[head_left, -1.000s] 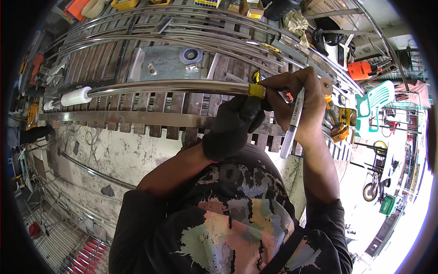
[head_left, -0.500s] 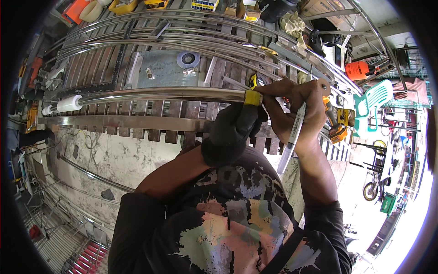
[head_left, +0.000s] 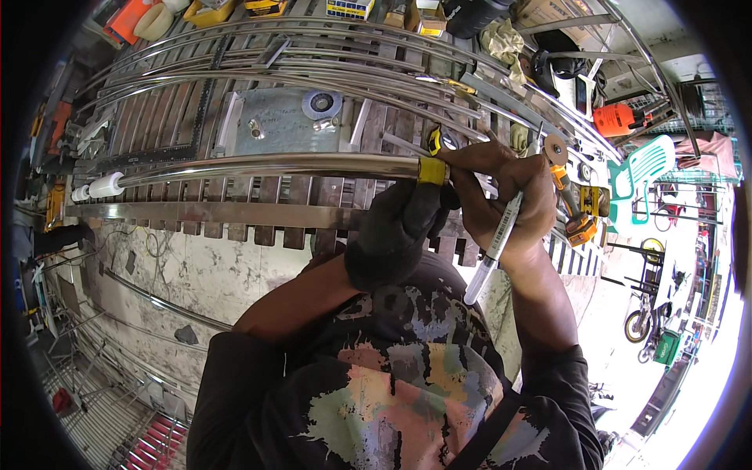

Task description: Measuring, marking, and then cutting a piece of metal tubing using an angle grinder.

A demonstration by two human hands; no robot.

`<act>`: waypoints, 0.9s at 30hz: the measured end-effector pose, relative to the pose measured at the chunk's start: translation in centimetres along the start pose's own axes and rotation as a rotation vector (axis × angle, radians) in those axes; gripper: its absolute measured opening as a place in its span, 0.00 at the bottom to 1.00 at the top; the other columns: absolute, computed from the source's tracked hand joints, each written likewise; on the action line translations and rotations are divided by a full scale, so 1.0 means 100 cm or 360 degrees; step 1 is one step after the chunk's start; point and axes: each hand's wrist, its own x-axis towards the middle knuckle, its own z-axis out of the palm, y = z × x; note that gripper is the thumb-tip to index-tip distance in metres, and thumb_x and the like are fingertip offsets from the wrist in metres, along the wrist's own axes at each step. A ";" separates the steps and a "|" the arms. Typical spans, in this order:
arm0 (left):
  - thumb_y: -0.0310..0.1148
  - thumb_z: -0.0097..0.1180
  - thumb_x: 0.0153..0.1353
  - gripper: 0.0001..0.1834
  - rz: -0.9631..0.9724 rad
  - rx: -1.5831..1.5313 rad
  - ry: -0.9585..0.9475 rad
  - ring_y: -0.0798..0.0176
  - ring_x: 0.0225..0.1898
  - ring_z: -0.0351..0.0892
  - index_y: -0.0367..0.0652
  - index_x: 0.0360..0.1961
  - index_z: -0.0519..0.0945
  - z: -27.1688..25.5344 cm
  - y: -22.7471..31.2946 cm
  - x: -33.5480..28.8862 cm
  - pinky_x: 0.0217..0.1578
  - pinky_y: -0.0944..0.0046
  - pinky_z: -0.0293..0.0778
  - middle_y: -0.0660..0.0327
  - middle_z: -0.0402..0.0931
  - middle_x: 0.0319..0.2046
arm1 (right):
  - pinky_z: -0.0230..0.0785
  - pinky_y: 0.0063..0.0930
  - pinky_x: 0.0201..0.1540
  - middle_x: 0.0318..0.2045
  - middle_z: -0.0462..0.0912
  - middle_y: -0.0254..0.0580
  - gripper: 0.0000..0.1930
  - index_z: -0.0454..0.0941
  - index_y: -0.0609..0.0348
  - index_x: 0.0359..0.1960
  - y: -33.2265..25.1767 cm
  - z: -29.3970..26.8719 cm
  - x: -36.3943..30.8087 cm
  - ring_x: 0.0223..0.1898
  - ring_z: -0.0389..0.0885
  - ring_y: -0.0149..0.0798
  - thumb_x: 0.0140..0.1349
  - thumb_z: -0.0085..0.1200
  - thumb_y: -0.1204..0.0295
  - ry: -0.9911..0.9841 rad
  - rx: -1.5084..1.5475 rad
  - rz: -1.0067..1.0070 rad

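A long shiny metal pipe lies crosswise over the slatted bench, its right end in front of me. A yellow band wraps round that end. My left hand, in a dark glove, is closed on the pipe end from below, its thumb against the band. My right hand is bare and holds a marker pen slanting through its fingers. The right fingertips reach to the band's right edge, touching or nearly so. A yellow and black tape measure sits just beyond the band.
White wrapping covers part of the pipe's left end. Beyond it lie a metal plate with a grinding disc, a carpenter's square and several thin rods. An orange angle grinder and a green chair are at right.
The pipe has slid slightly left, its white wrapping with it. My right hand has turned a little, and the pen's lower end has swung down and left. My left hand keeps its grip.
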 end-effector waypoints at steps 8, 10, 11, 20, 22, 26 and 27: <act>0.45 0.51 0.81 0.18 0.0003 -0.0158 -0.0039 0.75 0.29 0.65 0.43 0.37 0.79 -0.004 -0.004 0.002 0.30 0.67 0.61 0.70 0.71 0.27 | 0.75 0.27 0.31 0.35 0.90 0.54 0.23 0.61 0.60 0.39 0.005 -0.001 0.000 0.30 0.87 0.38 0.57 0.66 0.92 -0.0020 -0.0040 -0.0079; 0.45 0.51 0.81 0.18 0.0019 -0.0058 -0.0021 0.76 0.29 0.65 0.43 0.37 0.79 -0.003 -0.001 0.001 0.30 0.67 0.61 0.71 0.70 0.27 | 0.76 0.28 0.31 0.35 0.90 0.54 0.23 0.61 0.60 0.39 0.006 0.001 0.001 0.30 0.88 0.39 0.57 0.65 0.92 -0.0002 -0.0041 -0.0108; 0.44 0.50 0.81 0.18 0.0035 0.0043 -0.0002 0.76 0.29 0.65 0.43 0.37 0.79 -0.003 -0.001 0.001 0.30 0.67 0.61 0.71 0.70 0.27 | 0.76 0.28 0.31 0.35 0.90 0.55 0.23 0.61 0.60 0.39 0.006 0.002 0.001 0.30 0.88 0.41 0.57 0.65 0.92 0.0017 -0.0042 -0.0137; 0.42 0.50 0.81 0.16 0.0009 -0.0180 -0.0053 0.77 0.29 0.66 0.41 0.41 0.79 -0.005 0.002 0.001 0.31 0.68 0.63 0.72 0.70 0.28 | 0.84 0.37 0.44 0.38 0.88 0.65 0.25 0.56 0.57 0.37 0.000 -0.002 0.003 0.43 0.92 0.49 0.59 0.61 0.96 -0.0109 -0.0100 -0.0094; 0.41 0.50 0.81 0.15 0.0020 -0.0230 -0.0091 0.77 0.31 0.67 0.41 0.41 0.79 -0.007 -0.002 0.002 0.32 0.69 0.64 0.72 0.70 0.29 | 0.84 0.37 0.44 0.38 0.88 0.65 0.25 0.56 0.57 0.37 0.000 -0.002 0.002 0.43 0.92 0.49 0.59 0.61 0.96 -0.0104 -0.0092 -0.0085; 0.40 0.49 0.82 0.15 -0.0029 -0.0448 -0.0085 0.77 0.34 0.70 0.41 0.42 0.79 -0.005 -0.010 0.004 0.36 0.70 0.68 0.71 0.73 0.32 | 0.79 0.29 0.31 0.33 0.90 0.54 0.24 0.59 0.59 0.35 0.007 0.003 0.002 0.29 0.89 0.42 0.58 0.67 0.90 0.0044 -0.0122 -0.0185; 0.40 0.49 0.82 0.15 -0.0026 -0.0448 -0.0080 0.77 0.34 0.70 0.41 0.42 0.79 -0.003 -0.011 0.004 0.36 0.70 0.68 0.71 0.73 0.32 | 0.79 0.29 0.31 0.33 0.90 0.54 0.24 0.59 0.59 0.35 0.010 0.004 0.001 0.29 0.89 0.42 0.58 0.67 0.90 0.0042 -0.0117 -0.0187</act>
